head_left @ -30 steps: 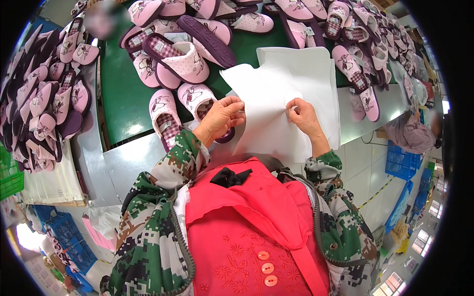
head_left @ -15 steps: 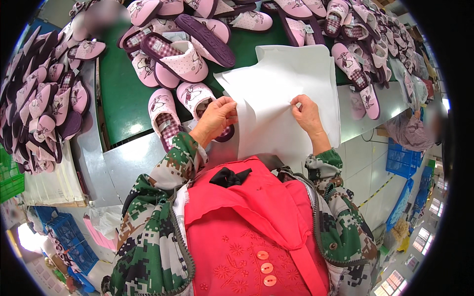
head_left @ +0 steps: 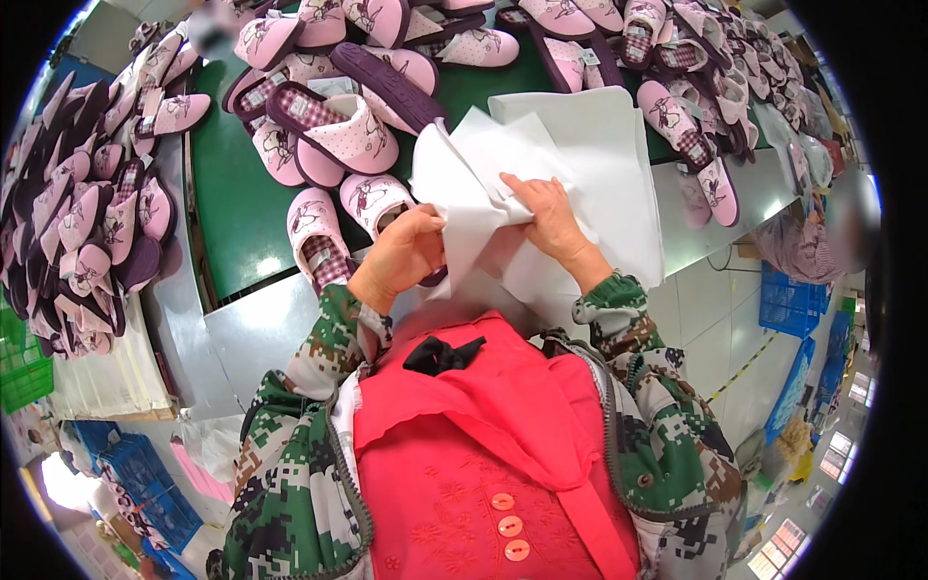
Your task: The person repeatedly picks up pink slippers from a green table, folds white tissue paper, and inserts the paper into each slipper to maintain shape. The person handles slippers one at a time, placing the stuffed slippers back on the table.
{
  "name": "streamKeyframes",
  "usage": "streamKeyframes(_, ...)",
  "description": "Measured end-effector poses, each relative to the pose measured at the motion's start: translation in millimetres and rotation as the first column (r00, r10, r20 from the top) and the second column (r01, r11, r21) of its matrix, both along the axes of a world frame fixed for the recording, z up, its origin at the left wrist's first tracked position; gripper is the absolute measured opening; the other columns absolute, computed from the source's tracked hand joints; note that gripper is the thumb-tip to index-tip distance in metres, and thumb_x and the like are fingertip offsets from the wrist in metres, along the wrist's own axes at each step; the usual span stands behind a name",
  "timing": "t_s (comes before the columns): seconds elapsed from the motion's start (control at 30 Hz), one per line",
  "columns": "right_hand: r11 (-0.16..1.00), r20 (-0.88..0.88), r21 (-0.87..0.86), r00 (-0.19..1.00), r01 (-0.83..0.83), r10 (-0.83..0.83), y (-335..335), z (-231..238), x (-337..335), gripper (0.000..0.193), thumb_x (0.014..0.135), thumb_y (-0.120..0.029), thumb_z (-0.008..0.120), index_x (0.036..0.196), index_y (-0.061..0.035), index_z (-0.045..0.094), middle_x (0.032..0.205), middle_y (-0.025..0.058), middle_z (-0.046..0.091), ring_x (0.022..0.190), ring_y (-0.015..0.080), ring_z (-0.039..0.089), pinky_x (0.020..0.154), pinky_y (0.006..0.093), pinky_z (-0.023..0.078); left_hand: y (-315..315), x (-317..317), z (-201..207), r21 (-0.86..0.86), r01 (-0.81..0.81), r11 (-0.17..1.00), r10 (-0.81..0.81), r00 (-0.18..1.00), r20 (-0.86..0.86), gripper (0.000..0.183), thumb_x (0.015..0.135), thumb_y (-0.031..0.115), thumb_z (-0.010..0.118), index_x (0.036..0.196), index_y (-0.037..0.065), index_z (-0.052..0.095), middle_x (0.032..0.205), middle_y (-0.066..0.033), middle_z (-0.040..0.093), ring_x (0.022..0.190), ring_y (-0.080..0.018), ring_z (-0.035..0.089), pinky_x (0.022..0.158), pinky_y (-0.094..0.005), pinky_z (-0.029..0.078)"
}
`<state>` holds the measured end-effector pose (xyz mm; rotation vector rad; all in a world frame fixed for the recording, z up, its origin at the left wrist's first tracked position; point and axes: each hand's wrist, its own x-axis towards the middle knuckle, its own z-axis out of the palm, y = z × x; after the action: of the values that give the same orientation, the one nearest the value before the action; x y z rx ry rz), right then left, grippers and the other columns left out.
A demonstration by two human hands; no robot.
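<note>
Between my two hands a thin white sheet of paper (head_left: 466, 217) is bunched and folded, its upper end fanned out. My left hand (head_left: 394, 259) is closed on the sheet's left edge, thumb and fingers pinched together. On the right, my right hand (head_left: 559, 227) grips the gathered middle of the sheet, its index finger lying along the crumple. Flat under it lie more white sheets (head_left: 623, 184) at the table's near edge. Just beyond my left hand sit two pink slippers, one slipper (head_left: 314, 224) at the left and its mate (head_left: 375, 196) partly hidden behind the hand.
Many pink slippers with dark purple soles are heaped along the green table (head_left: 232, 213), with another pile (head_left: 92, 213) on the left. A metal edge (head_left: 256, 329) runs along the near side. Blue crates (head_left: 788, 300) stand on the floor at right; another person (head_left: 807, 251) is beyond.
The sheet was spread smooth between my hands; now it is bunched up. My right hand has moved left and closer to my left hand, which has come slightly lower.
</note>
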<state>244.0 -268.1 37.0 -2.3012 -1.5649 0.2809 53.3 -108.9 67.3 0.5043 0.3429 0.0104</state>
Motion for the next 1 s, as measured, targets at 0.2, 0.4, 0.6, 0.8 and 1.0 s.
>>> streamKeyframes(0.2,0.905,0.186,0.422,0.971,0.059,-0.151,7,75,27,0.044,0.064,0.004,0.057,0.104,-0.0136,0.064,0.103,0.0091,0.058,0.101,0.0273,0.052,0.095,0.0444,0.033,46,-21,27,0.7,-0.257,0.666,0.382,0.924,-0.024,0.023,0.093,0.024,0.049,0.106,0.006,0.053,0.106,-0.0109,0.062,0.093,-0.0166,0.06,0.078,-0.0289,0.047)
streamKeyframes(0.4,0.968,0.302,0.151,0.942,-0.201,0.148,19,64,12,0.037,0.067,0.0,0.055,0.1,-0.0145,0.064,0.106,0.0071,0.059,0.104,0.0261,0.053,0.092,0.0406,0.037,32,7,136,0.933,-0.352,0.072,0.047,0.936,0.349,0.061,0.073,0.012,0.069,0.126,0.0,0.042,0.118,-0.0134,0.055,0.109,-0.0236,0.054,0.092,-0.0342,0.041)
streamKeyframes(0.6,0.784,-0.354,0.619,0.908,0.046,0.226,63,108,-35,0.033,0.067,0.01,0.052,0.094,-0.0053,0.064,0.099,0.0086,0.06,0.088,0.0219,0.059,0.075,0.031,0.048,28,47,94,0.995,0.022,0.101,-0.239,0.971,0.003,0.116,0.058,0.04,0.08,0.143,0.006,0.009,0.137,-0.021,0.032,0.125,-0.0298,0.037,0.102,-0.0371,0.031)
streamKeyframes(0.8,0.699,-0.903,0.409,0.148,0.586,0.403,72,102,-42,0.023,0.077,0.008,0.048,0.091,-0.0021,0.062,0.092,0.0046,0.061,0.08,0.0132,0.058,0.071,0.0262,0.05,34,52,71,0.96,0.002,0.28,-0.183,0.982,0.051,0.133,0.048,0.055,0.081,0.143,0.002,0.004,0.133,-0.0264,0.035,0.124,-0.0346,0.038,0.103,-0.0358,0.03)
streamKeyframes(1.0,0.634,-0.907,0.408,0.214,0.657,0.362,80,114,-31,0.023,0.077,0.009,0.048,0.091,-0.0003,0.063,0.091,0.0065,0.062,0.077,0.0119,0.059,0.07,0.0241,0.05,23,36,65,0.994,0.105,0.031,-0.044,0.994,-0.104,0.112,0.055,0.041,0.078,0.141,0.004,0.016,0.124,-0.0258,0.047,0.115,-0.0352,0.048,0.096,-0.0341,0.038)
